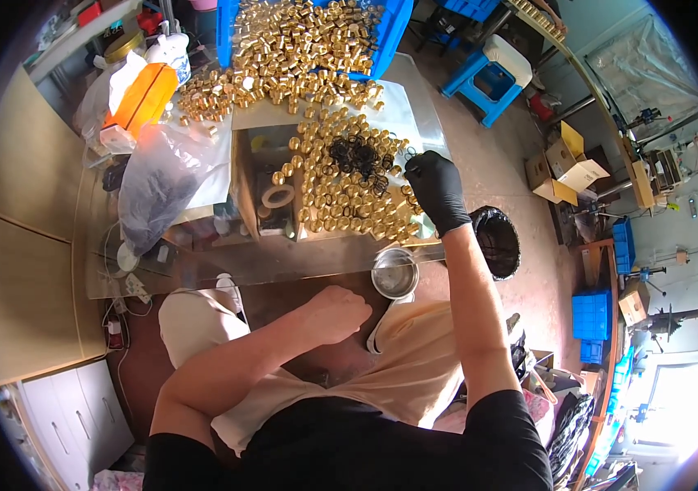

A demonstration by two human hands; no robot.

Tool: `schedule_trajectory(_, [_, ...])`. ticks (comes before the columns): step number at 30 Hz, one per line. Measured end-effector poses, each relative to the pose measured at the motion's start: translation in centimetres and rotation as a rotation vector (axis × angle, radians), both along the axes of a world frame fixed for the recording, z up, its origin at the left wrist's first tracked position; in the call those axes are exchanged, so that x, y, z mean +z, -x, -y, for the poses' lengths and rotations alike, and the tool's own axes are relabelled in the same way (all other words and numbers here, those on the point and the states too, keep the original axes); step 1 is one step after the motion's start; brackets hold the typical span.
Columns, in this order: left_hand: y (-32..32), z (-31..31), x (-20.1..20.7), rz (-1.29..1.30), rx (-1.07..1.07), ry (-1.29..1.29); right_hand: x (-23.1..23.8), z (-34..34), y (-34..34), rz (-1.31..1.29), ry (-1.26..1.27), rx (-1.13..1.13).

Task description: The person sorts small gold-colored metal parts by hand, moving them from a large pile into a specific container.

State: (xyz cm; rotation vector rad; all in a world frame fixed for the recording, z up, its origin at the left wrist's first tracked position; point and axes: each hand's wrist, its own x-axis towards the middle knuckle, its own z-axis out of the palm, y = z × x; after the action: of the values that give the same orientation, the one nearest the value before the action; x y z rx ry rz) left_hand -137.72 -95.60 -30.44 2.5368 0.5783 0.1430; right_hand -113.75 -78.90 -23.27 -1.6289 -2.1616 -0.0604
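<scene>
Workshop tabletop (pixel 201 262), glass, covered with brass fittings (pixel 341 196) and a clump of black rubber rings (pixel 357 155). Right hand (pixel 437 190), black glove, reaches to the rings' right edge, fingers curled; grip content can't be told. Left hand (pixel 335 313), bare, fisted near lap, beside steel bowl (pixel 395 273).

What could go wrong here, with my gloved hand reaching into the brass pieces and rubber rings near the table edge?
The brass fittings lie loose right up to the table's near edge, so a sweep of the gloved right hand could knock some off toward the steel bowl or your lap. The black rubber rings are heaped together and may snag or come up in clumps. The left hand is fisted below the table, steadying nothing.
</scene>
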Motion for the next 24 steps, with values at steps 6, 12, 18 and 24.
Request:
schedule_trajectory(6, [0.2,-0.2,0.8,-0.033,-0.001,-0.005,0.0,-0.1,-0.2,0.016,0.105,-0.082])
schedule_trajectory(12, [0.2,-0.3,0.6,-0.018,-0.005,0.013,-0.5,0.2,-2.0,-0.066,0.040,-0.019])
schedule_trajectory(18, [-0.2,-0.1,0.9,-0.032,-0.011,0.011,-1.0,0.0,-2.0,0.082,0.088,0.014])
schedule_trajectory(24, [-0.2,-0.3,0.8,-0.056,-0.026,0.030,1.0,0.0,-5.5,-0.373,-0.145,-0.093])
